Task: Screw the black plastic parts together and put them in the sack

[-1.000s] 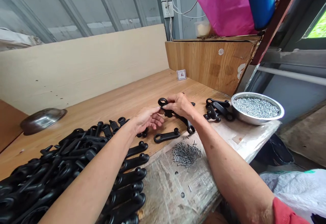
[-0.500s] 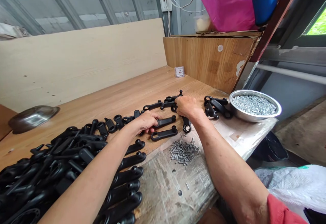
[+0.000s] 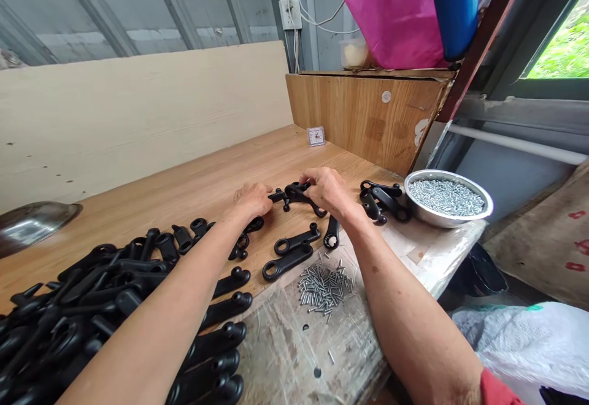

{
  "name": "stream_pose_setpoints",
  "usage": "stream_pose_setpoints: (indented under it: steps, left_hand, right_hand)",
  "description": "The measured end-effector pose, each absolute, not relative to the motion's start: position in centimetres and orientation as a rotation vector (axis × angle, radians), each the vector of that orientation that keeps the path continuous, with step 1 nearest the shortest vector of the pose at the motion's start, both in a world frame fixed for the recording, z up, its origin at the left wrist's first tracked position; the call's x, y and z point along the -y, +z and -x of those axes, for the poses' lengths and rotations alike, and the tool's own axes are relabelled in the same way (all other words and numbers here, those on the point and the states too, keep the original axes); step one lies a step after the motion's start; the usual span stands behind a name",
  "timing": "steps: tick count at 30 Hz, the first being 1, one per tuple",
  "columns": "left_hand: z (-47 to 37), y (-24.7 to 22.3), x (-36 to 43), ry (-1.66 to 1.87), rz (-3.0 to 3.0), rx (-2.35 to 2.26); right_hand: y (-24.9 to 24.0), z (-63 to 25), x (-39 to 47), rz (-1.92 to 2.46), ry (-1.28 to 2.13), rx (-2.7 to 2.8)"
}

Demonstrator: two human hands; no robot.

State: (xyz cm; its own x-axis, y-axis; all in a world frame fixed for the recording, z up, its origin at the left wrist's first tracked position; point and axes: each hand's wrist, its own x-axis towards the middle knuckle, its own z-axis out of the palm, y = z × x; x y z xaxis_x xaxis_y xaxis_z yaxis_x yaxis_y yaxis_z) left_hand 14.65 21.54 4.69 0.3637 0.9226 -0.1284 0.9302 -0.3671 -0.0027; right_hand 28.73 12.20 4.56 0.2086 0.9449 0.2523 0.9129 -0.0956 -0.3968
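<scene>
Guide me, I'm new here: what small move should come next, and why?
I'd probably draw the black part at the right hand toward the screws: its fingers are at that part, and two similar parts lie side by side near the screws.

Open tabletop [image 3: 257,159] left of the clock [image 3: 316,136], obstructive black lever heap [image 3: 124,273] nearer, perhaps under the left forearm [image 3: 156,325] too

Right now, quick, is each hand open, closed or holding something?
Left hand: at a black part, grip hidden.
Right hand: over black parts, hold unclear.
</scene>
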Motion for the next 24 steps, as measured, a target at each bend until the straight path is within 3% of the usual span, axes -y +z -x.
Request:
stream_pose_setpoints:
  steps: [6,11,16,24]
  left_hand:
    - [-15.1,4.1,-22.4,-0.133,-2.631,-1.726]
    - [-14.2,5.3,-20.3,0.042,-2.755,-1.593]
    - [-14.9,4.0,-17.3,-0.067,-2.887,-1.263]
    - [-15.1,3.1,-16.7,-0.254,-2.945,-0.972]
  right_hand:
    - [4.3,-27.9,-12.4,1.940,0.133,1.838]
    - [5.1,-28.6,-12.1,2.097,-0.050,1.496]
    - [6.3,-29.1,-11.2,2.203,-0.227,1.212]
    - [5.7,-29.7,-11.6,2.420,0.058,1.440]
